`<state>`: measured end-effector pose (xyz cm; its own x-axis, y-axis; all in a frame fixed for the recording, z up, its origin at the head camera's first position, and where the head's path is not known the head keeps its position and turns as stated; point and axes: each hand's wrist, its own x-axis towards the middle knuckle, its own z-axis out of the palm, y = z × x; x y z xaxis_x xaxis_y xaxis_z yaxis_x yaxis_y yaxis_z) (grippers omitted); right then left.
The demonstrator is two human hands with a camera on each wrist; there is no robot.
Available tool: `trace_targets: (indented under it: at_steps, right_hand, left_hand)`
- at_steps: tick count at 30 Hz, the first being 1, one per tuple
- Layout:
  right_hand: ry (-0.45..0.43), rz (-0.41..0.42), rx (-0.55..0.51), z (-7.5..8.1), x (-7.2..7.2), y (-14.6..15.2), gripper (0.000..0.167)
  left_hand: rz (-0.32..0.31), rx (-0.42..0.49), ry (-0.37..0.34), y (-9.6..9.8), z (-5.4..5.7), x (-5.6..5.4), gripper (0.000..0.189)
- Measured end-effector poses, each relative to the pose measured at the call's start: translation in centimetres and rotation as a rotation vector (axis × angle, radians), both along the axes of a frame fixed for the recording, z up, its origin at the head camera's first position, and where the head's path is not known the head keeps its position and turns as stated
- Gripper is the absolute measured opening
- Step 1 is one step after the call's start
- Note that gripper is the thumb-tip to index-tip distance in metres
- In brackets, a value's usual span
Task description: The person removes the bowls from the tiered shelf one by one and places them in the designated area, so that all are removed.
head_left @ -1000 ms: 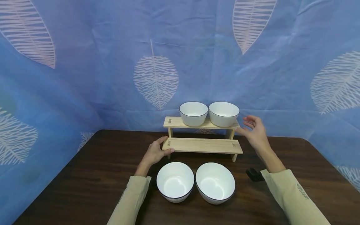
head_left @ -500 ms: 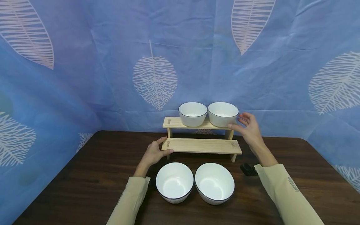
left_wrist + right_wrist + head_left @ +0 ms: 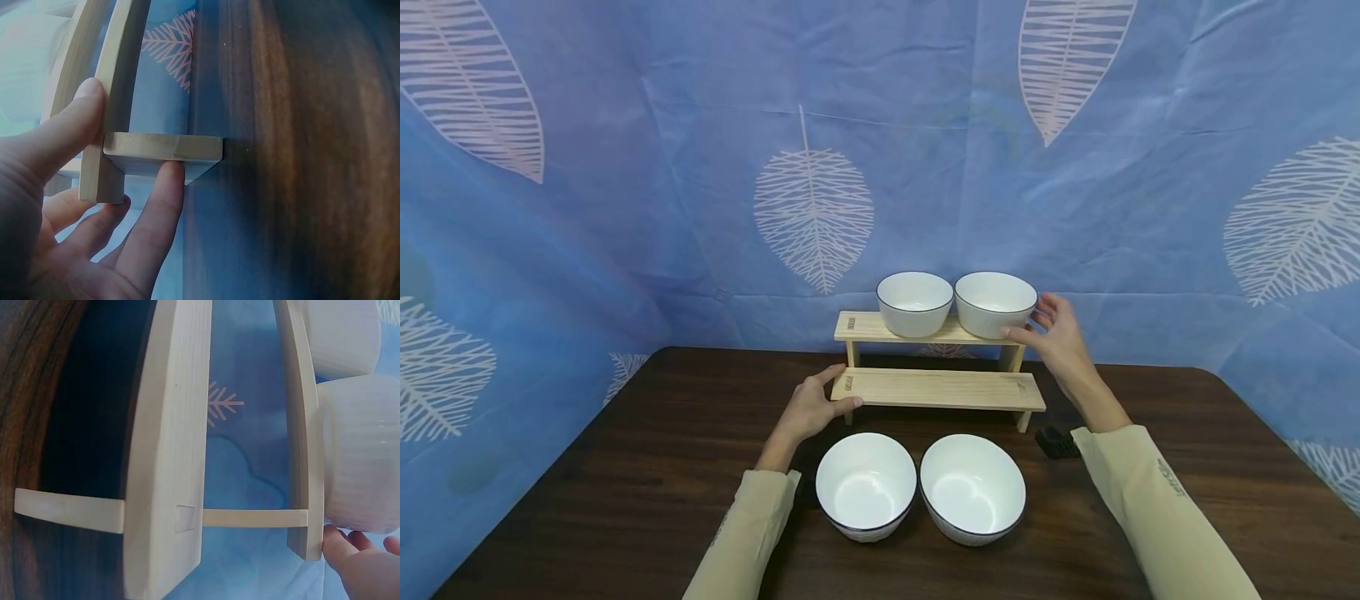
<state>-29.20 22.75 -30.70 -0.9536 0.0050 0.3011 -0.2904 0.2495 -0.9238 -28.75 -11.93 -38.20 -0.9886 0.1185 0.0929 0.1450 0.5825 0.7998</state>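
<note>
Right fingers (image 3: 1054, 307) moved in round upper-right bowl (image 3: 994, 307) | plain white inside

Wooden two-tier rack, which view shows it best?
The head view: the wooden two-tier rack shows end to end, though bowls, the left hand and the right hand cover parts. The left wrist view shows its left end close up; the right wrist view, its right end.

Right hand (image 3: 1062, 343) moved left over the upper shelf's (image 3: 867, 325) right end to its right-hand bowl (image 3: 995, 318), thumb (image 3: 1020, 335) shifted from the shelf's front right corner to the bowl's lower side, fingers (image 3: 1055, 307) nearer the bowl, sleeve (image 3: 1153, 500) nearer the table's (image 3: 625, 492) far edge.
</note>
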Motion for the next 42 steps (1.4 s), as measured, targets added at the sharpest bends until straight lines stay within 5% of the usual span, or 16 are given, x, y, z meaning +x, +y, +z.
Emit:
trace_targets:
  at_steps: [26,42]
  right_hand:
    - [-0.037,0.011,0.024,0.1,-2.7,-0.6,0.114]
    - [-0.08,-0.056,0.071,0.4,-3.5,-1.0,0.119]
  left_hand:
    - [0.022,-0.037,-0.013,0.1,0.0,-0.1,0.072]
    - [0.026,-0.034,-0.021,0.2,-0.2,-0.1,0.071]
